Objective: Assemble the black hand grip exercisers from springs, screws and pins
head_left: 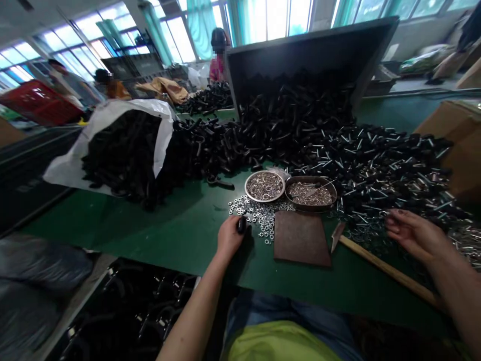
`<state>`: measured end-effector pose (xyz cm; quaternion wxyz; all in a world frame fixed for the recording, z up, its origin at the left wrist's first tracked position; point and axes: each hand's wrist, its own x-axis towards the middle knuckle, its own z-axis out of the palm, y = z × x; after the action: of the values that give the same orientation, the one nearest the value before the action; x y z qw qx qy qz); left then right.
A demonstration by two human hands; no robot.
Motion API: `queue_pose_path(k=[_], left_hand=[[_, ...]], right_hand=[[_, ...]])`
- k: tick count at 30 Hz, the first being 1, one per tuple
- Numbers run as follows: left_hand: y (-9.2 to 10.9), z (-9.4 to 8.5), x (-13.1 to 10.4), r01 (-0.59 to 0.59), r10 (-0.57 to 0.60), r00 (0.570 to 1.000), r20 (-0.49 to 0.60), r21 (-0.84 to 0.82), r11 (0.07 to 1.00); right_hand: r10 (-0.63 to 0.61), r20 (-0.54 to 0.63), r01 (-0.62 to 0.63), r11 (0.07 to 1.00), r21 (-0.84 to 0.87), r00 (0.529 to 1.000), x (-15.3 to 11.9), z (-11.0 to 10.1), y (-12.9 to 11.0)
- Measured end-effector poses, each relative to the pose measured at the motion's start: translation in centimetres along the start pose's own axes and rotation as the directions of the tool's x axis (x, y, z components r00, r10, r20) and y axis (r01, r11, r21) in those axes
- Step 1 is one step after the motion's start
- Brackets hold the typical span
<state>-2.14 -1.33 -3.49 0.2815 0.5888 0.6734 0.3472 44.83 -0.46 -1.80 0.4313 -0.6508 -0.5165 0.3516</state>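
My left hand (228,236) is wrapped round a black plastic part (241,224), whose end shows past the thumb; its exact kind is hidden. It is just in front of a scatter of small metal nuts (267,223) on the green table. At the right, my right hand (415,233) has its fingertips pinched together above thin wire-like metal pieces (370,235). A small shiny bit shows at the fingertips, too small to name. Between the hands lie a flat brown metal plate (302,239) and a hammer (389,268) with a wooden handle.
A round bowl (246,189) and an oval tin (311,206) hold small metal parts. Black parts with metal pins (376,155) heap at right. A tipped bin (311,45) and a white sack (71,155) spill black handles. A carton (464,145) stands right; other people are behind.
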Motion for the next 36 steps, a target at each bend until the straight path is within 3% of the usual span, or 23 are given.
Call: queue_pose_path(k=[3, 6, 9, 11, 13, 15, 17, 19, 21, 24, 30, 33, 36], left_hand=[[0.1, 0.7, 1.3, -0.031, 0.006, 0.995, 0.099, 0.253, 0.967], [-0.5, 1.0, 2.3, -0.090, 0.021, 0.988, 0.156, 0.452, 0.887], [-0.8, 0.9, 2.9, -0.141, 0.073, 0.984, 0.163, 0.464, 0.875], [-0.1, 1.0, 2.6, -0.082, 0.045, 0.992, 0.119, 0.329, 0.941], [1.5, 1.3, 1.3, 0.063, -0.065, 0.992, 0.105, 0.028, 0.998], [3.7, 2.1, -0.7, 0.231, -0.170, 0.965, 0.199, -0.344, 0.910], [6.1, 3.2, -3.0, 0.336, -0.176, 0.930, 0.323, -0.547, 0.767], [8.1, 4.1, -4.9, 0.415, -0.148, 0.889, 0.433, -0.629, 0.657], [9.6, 4.4, -6.1, 0.438, -0.098, 0.861, 0.499, -0.629, 0.642], [11.0, 3.9, -6.9, 0.392, -0.029, 0.844, 0.536, -0.579, 0.714], [10.5, 3.1, -6.8, 0.292, 0.015, 0.862, 0.507, -0.521, 0.802], [9.8, 2.9, -6.8, 0.055, 0.173, 0.880, 0.443, -0.456, 0.888], [9.2, 2.7, -7.0, -0.189, 0.324, 0.865, 0.383, -0.349, 0.918]], right_hand=[[0.244, 0.070, -0.253, 0.903, 0.347, 0.967, -0.7, 1.3, -0.9], [0.209, 0.081, -0.224, 0.882, 0.414, 0.975, -1.3, 2.7, -1.8], [0.171, -0.001, -0.158, 0.911, 0.380, 0.985, -1.8, 3.6, -2.5], [0.145, -0.035, -0.122, 0.923, 0.365, 0.989, -2.4, 4.2, -3.1], [0.100, -0.026, -0.084, 0.931, 0.355, 0.995, -3.5, 5.4, -4.3], [0.047, 0.049, -0.061, 0.935, 0.348, 0.998, -5.2, 7.3, -5.8], [0.002, 0.180, -0.068, 0.931, 0.358, 0.984, -7.2, 9.5, -7.6], [-0.026, 0.335, -0.109, 0.919, 0.379, 0.942, -9.2, 11.7, -9.4], [-0.056, 0.462, -0.152, 0.904, 0.400, 0.885, -10.6, 13.3, -10.8], [-0.089, 0.547, -0.183, 0.887, 0.424, 0.832, -11.4, 14.7, -11.7], [-0.036, 0.536, -0.250, 0.857, 0.451, 0.843, -10.7, 15.1, -11.0], [-0.005, 0.513, -0.278, 0.836, 0.474, 0.859, -10.4, 15.1, -10.8], [-0.028, 0.486, -0.204, 0.885, 0.418, 0.874, -10.2, 14.9, -10.7]])
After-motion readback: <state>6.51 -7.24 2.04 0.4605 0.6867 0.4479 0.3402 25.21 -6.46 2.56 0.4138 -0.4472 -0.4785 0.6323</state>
